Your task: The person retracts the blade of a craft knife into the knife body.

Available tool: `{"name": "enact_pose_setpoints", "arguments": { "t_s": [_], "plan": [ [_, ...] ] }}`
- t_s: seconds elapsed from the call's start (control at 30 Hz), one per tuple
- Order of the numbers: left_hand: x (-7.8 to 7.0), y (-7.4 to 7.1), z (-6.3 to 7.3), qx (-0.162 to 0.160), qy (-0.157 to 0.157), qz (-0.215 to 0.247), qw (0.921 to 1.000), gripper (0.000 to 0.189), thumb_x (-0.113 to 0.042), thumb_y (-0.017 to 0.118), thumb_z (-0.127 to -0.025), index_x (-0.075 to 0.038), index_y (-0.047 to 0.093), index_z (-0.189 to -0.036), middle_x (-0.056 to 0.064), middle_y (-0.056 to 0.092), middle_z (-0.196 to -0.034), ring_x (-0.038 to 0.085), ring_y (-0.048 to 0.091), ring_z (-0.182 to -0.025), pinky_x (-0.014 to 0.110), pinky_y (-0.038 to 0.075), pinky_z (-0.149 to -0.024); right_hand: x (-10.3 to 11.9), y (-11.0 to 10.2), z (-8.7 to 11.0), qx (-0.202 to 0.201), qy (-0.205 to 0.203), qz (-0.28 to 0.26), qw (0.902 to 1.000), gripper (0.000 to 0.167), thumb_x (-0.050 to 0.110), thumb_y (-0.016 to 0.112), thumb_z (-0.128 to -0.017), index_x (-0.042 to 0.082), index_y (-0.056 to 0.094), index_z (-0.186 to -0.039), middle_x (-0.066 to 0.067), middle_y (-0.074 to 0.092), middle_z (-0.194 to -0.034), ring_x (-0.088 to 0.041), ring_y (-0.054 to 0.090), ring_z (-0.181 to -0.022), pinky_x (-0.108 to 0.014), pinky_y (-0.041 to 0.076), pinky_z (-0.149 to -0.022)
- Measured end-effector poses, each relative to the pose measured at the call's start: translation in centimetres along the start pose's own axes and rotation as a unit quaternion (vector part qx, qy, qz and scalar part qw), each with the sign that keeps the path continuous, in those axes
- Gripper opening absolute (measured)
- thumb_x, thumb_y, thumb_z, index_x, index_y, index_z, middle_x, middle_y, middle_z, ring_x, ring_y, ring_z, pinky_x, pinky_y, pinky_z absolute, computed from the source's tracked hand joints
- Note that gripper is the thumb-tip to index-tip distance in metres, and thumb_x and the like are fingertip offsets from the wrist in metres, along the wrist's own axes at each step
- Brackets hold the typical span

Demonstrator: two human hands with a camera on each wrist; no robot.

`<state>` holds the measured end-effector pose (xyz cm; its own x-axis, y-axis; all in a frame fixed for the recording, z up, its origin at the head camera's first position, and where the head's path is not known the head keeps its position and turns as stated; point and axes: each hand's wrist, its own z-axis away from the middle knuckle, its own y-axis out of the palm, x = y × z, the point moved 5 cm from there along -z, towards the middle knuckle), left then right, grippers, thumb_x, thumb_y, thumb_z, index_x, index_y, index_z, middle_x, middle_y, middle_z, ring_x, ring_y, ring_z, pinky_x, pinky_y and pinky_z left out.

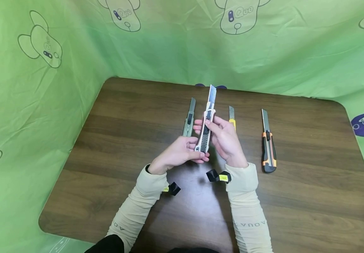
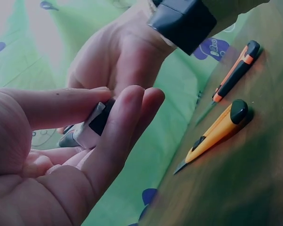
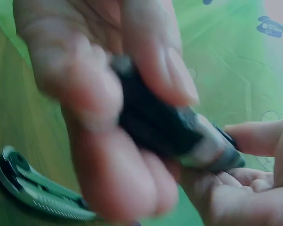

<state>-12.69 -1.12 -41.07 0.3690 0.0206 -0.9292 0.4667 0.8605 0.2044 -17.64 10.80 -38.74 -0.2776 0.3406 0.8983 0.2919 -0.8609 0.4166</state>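
A snap-off utility knife [image 1: 205, 135] with a pale pinkish and black body is held up over the table, its blade [image 1: 212, 93] out and pointing away from me. My left hand [image 1: 182, 151] pinches the lower end of the handle between thumb and fingers. Higher up, my right hand [image 1: 227, 140] grips the body, thumb on its front near the slider and fingers behind. The left wrist view shows the handle's end [image 2: 100, 118] between thumb and fingers. In the blurred right wrist view, the knife's dark body [image 3: 151, 113] lies between the right hand's fingers.
A green utility knife [image 1: 189, 124] lies left of the held one. To the right lie a yellow utility knife [image 2: 216, 134], partly hidden by my right hand in the head view, and an orange-and-black one [image 1: 268, 151]. Green printed cloth [image 1: 175, 52] walls the brown wooden table [image 1: 106, 168].
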Motion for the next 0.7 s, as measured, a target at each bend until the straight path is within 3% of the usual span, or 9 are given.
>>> {"name": "enact_pose_setpoints", "arguments": {
  "t_s": [0.13,0.33,0.7],
  "plan": [
    [-0.11,-0.2,0.02,-0.006,0.004,-0.007,1.0,0.03,0.009,0.06,-0.088,0.011,0.053,-0.118,0.031,0.068,-0.105,0.037,0.07,-0.096,0.044,0.059,-0.086,-0.07,-0.5,0.18,-0.018,0.034,0.058,0.9976,0.028,0.013,0.051,-0.1,-0.008,0.054,-0.118,-0.004,0.075,-0.092,-0.015,0.073,-0.086,-0.029,0.061,-0.083],
    [0.03,-0.15,-0.08,-0.009,0.004,-0.011,0.9999,0.033,0.009,0.059,-0.089,0.011,0.052,-0.121,0.032,0.067,-0.107,0.051,0.061,-0.105,0.048,0.058,-0.088,-0.13,-0.7,0.14,-0.044,0.028,0.09,0.9946,0.038,0.016,0.054,-0.099,-0.015,0.053,-0.119,-0.001,0.075,-0.084,-0.013,0.073,-0.081,-0.028,0.062,-0.077],
    [0.12,-0.5,-0.23,-0.026,-0.007,-0.016,0.9995,0.036,0.009,0.061,-0.088,0.011,0.053,-0.123,0.034,0.065,-0.108,0.046,0.064,-0.102,0.045,0.059,-0.086,-0.34,-0.29,-0.12,-0.034,-0.002,0.053,0.998,0.024,0.001,0.051,-0.097,-0.014,0.053,-0.115,-0.002,0.074,-0.082,-0.015,0.073,-0.077,-0.028,0.062,-0.078]
  ]
}}
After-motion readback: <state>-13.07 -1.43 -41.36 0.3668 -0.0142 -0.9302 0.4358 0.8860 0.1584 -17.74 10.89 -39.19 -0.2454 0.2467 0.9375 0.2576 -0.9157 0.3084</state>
